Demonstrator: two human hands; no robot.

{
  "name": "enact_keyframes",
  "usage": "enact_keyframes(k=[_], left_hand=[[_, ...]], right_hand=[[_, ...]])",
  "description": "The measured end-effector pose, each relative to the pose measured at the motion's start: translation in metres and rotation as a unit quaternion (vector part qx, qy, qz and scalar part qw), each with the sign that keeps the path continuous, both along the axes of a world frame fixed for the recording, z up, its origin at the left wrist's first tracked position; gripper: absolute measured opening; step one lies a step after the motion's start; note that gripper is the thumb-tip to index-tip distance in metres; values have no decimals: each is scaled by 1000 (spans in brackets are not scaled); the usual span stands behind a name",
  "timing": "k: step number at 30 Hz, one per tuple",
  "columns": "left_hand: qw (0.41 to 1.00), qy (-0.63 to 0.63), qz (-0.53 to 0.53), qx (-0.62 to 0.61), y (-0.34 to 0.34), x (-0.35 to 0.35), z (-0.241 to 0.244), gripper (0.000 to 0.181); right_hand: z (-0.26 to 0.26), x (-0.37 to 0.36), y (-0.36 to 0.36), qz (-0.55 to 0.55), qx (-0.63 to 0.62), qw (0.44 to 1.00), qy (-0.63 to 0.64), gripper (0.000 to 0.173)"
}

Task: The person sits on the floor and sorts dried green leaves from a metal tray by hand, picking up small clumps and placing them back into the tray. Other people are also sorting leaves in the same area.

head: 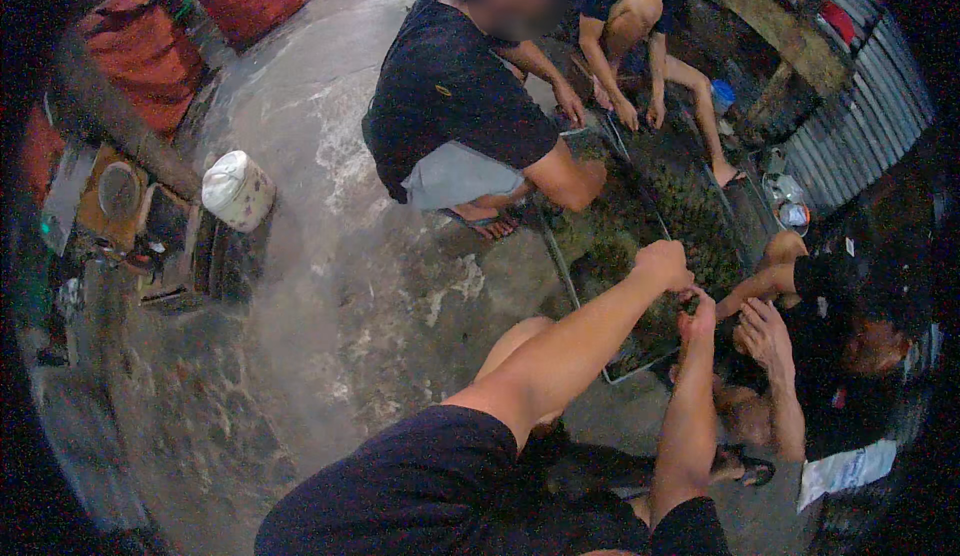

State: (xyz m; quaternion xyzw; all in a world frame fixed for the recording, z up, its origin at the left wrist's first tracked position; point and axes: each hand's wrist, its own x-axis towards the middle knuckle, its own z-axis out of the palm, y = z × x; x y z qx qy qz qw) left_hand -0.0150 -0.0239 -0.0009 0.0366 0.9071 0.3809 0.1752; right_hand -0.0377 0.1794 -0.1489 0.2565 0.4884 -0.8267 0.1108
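Observation:
My left hand [664, 263], fingers curled, meets my right hand [697, 320] over the near right part of a long low frame [559, 256] with a pale rim. Something small and dark, too blurred to name, shows between the hands; my right fingers are bent around it. Whether my left fingers grip it too is unclear. Dark green-brown, clumpy material [690, 203], seaweed-like, fills the frame. Thin pale lines or bars run lengthwise across it.
Co-workers squat around the frame: one in a black shirt [457, 83] at the far left side, another [630, 46] at the far end, others close on my right, one hand [761, 335] beside mine. A lidded white bucket [238, 190] stands left. Corrugated metal sheet [847, 136] borders the right.

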Motion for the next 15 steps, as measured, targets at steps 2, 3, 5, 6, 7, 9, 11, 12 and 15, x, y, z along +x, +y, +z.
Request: enact_keyframes(k=[2, 3, 5, 6, 7, 9, 11, 12, 15], left_hand=[[999, 20, 25, 9, 1, 0, -4, 47], [999, 25, 46, 12, -2, 0, -11, 46], [997, 53, 46, 8, 1, 0, -16, 44], [997, 70, 45, 5, 2, -1, -18, 43], [997, 76, 19, 5, 1, -2, -20, 43], [995, 88, -34, 7, -2, -6, -21, 42], [996, 80, -35, 19, -6, -4, -21, 39], [996, 76, -35, 27, -6, -2, -19, 37], [995, 99, -24, 20, -13, 8, -24, 39]], right_hand=[[6, -2, -3, -15, -18, 999, -21, 25], [21, 6, -17, -5, -28, 1000, -9, 30], [36, 9, -23, -23, -20, 999, -11, 39], [41, 7, -20, -45, -5, 998, -32, 43], [45, 6, -19, -66, 10, 996, -52, 47], [50, 10, -18, -63, 34, 997, -7, 50], [58, 14, -17, -72, 38, 997, 7, 51], [65, 15, -15, -81, 30, 996, -1, 50], [100, 39, -37, -96, -28, 995, 21, 36]])
